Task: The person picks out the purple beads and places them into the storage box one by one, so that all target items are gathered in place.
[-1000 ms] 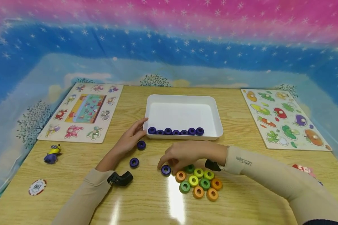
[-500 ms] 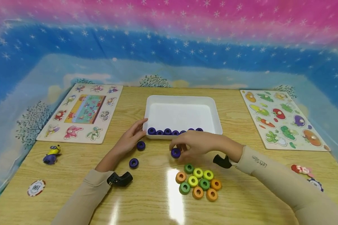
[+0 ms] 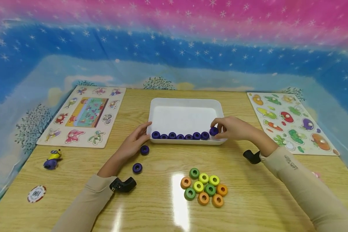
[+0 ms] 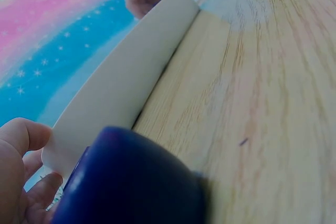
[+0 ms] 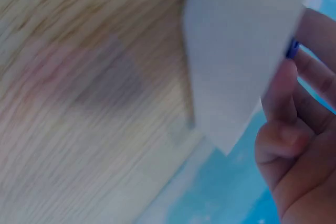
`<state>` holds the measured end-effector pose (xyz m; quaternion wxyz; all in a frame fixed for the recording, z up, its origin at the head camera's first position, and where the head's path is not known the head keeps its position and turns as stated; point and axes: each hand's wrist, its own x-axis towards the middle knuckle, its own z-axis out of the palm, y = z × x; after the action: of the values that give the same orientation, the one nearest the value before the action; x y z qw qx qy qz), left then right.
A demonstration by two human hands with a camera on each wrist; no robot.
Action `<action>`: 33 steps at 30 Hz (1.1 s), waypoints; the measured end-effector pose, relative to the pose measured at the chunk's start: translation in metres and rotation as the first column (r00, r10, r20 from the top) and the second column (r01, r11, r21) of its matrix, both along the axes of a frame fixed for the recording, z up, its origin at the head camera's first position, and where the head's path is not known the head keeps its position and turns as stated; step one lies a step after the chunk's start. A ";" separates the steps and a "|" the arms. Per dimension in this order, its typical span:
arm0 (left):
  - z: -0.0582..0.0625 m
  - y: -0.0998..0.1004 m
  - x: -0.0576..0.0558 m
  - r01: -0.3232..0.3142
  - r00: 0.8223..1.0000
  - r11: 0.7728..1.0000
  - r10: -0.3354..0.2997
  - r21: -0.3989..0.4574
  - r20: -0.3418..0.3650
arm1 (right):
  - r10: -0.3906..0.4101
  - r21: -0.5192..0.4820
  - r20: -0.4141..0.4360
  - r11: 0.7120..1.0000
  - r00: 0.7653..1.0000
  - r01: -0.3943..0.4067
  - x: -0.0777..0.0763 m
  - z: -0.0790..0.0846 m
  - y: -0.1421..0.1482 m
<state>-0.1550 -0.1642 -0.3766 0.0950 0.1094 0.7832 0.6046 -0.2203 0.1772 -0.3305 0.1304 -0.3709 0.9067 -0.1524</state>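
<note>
My right hand [image 3: 233, 128] pinches a dark purple ring [image 3: 214, 131] just inside the front right corner of the white tray [image 3: 188, 102]. In the right wrist view only a sliver of this ring [image 5: 293, 49] shows between the fingers, beyond the tray wall [image 5: 236, 61]. Several purple rings [image 3: 172, 135] stand in a row along the tray's front wall. At the tray's front left corner my left hand [image 3: 132, 141] rests its fingertips against the outside. Two more purple rings lie on the table: one [image 3: 144, 150] beside the left hand, the other [image 3: 137, 168] closer to me.
Green, yellow and orange rings [image 3: 204, 190] lie clustered in front of the tray. A sea-animal puzzle board [image 3: 84, 117] lies left, a vegetable board [image 3: 293, 124] right. A minion figure [image 3: 53, 159] and a poker chip [image 3: 36, 194] sit at the left.
My right hand has picked the purple ring off the table beside the coloured cluster and carried it up and right into the tray's front right corner. The left hand has stayed at the tray.
</note>
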 end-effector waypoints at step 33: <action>-0.013 -0.005 -0.009 0.031 0.999 0.996 -0.033 0.089 0.019 | 0.352 0.007 -0.087 0.936 0.932 -0.352 0.024 0.013 -0.115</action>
<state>-0.1636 -0.1696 -0.3892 0.1077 0.1200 0.7527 0.6383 -0.1966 0.0624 -0.3171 0.1143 -0.5342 0.8298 -0.1142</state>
